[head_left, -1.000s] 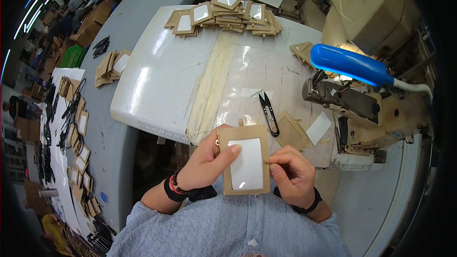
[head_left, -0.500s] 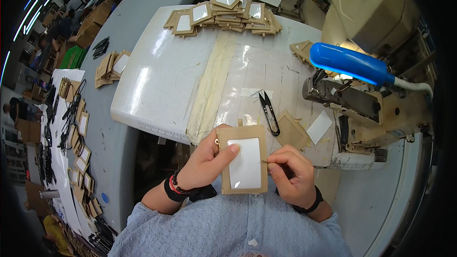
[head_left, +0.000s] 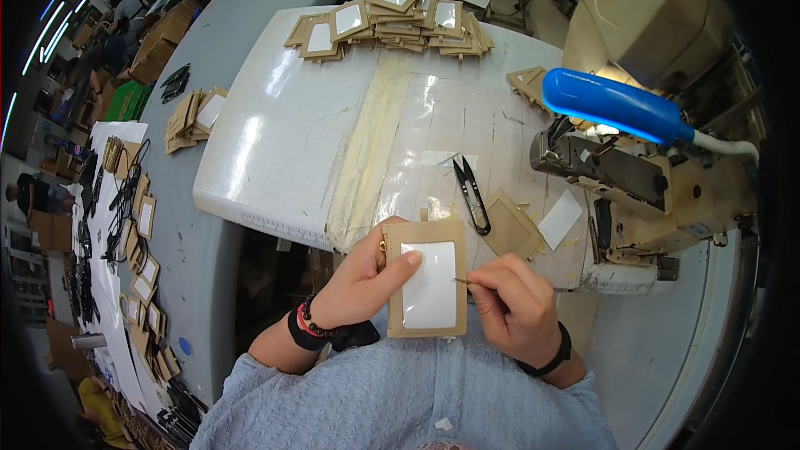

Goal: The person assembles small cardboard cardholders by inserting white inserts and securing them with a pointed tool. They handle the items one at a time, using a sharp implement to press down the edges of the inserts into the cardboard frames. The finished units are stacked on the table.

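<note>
My left hand grips a tan card holder by its left side, thumb pressed on the edge of its clear window, which shows white. The holder stands nearly upright in front of my chest, a small tab at its top and a metal fitting by my left fingers. At the holder's right edge, my right hand pinches a small, thin, dark piece; its kind cannot be made out. Black thread snips lie on the table beyond, beside a tan frame-shaped panel.
Card holders are heaped at the table's far side. A sewing machine with a blue-covered part stands at the right, near a white card. On the grey side table lie more holders and black cords.
My right hand has shifted slightly right and down, with the thin piece's tip now over the holder's right border. The holder stays almost in place in my left hand.
</note>
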A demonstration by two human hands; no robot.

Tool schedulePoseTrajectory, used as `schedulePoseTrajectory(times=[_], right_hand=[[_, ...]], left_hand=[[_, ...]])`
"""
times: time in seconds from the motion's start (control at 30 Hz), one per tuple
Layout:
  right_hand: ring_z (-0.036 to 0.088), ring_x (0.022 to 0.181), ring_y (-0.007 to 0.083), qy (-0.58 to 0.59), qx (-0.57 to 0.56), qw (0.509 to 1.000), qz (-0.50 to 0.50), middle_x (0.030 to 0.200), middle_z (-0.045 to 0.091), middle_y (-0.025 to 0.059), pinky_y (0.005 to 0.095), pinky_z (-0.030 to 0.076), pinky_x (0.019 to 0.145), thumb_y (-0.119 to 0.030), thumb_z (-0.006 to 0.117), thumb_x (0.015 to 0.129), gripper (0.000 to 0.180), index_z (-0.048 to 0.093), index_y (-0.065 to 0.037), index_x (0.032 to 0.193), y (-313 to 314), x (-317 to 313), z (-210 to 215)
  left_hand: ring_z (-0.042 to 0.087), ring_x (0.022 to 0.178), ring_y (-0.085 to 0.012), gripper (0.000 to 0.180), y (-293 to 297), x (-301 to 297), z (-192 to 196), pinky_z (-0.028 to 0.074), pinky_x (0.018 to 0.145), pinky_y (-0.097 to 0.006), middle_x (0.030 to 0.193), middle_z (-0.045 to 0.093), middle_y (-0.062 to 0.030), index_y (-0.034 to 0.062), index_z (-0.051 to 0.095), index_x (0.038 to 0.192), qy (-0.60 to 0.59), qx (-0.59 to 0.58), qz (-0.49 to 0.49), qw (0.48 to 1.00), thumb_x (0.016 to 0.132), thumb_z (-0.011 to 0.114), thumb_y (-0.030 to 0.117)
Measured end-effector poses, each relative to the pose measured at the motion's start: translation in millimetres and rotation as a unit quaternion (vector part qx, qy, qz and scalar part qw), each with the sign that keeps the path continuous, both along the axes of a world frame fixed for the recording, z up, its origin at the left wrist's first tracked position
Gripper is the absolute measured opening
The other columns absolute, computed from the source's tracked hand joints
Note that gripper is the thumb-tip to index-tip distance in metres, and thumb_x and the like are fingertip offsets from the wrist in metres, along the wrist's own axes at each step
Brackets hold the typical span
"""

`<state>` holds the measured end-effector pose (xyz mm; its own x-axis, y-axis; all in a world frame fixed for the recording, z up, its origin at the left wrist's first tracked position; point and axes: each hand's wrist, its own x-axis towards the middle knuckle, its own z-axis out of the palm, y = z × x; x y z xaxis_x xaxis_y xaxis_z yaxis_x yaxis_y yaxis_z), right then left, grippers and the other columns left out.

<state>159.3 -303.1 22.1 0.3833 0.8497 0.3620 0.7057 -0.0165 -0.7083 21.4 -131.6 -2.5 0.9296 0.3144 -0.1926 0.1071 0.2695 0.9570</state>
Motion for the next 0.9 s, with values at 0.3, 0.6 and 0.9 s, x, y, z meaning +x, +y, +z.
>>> schedulePoseTrajectory(times=[0.3,0.6,0.9], right_hand=[[0.061,0.059,0.0241,0.006,-0.004,1.0,-0.002,0.079,0.06,0.0097,0.0321,0.048,0.051,0.0,0.065,0.08,0.011,0.063,0.0,0.09,2,-2,3],[0.062,0.062,0.0272,-0.045,-0.003,0.999,-0.022,0.082,0.06,0.0108,0.0336,0.049,0.052,0.003,0.063,0.079,0.015,0.062,0.0,0.094,11,-7,1],[0.064,0.066,0.0183,0.341,-0.012,0.933,-0.111,0.086,0.061,0.0158,0.0255,0.047,0.051,0.01,0.047,0.087,0.02,0.059,0.002,0.1,-8,3,26]], left_hand=[[0.054,0.094,-0.006,0.029,1,1,-3,0.046,0.081,-0.024,0.103,0.057,-0.0033,0.0004,0.045,0.119,0.008,-0.049,0.016,0.999,0.095,0.055,0.013],[0.057,0.097,-0.0119,0.071,-3,19,2,0.049,0.083,-0.028,0.107,0.058,-0.0077,-0.0009,0.044,0.122,0.018,0.082,0.082,0.993,0.067,0.085,0.02],[0.058,0.096,-0.0124,0.063,-1,18,1,0.049,0.084,-0.029,0.105,0.059,-0.006,-0.0002,0.047,0.12,0.077,-0.024,0.095,0.992,0.069,0.081,0.013]])
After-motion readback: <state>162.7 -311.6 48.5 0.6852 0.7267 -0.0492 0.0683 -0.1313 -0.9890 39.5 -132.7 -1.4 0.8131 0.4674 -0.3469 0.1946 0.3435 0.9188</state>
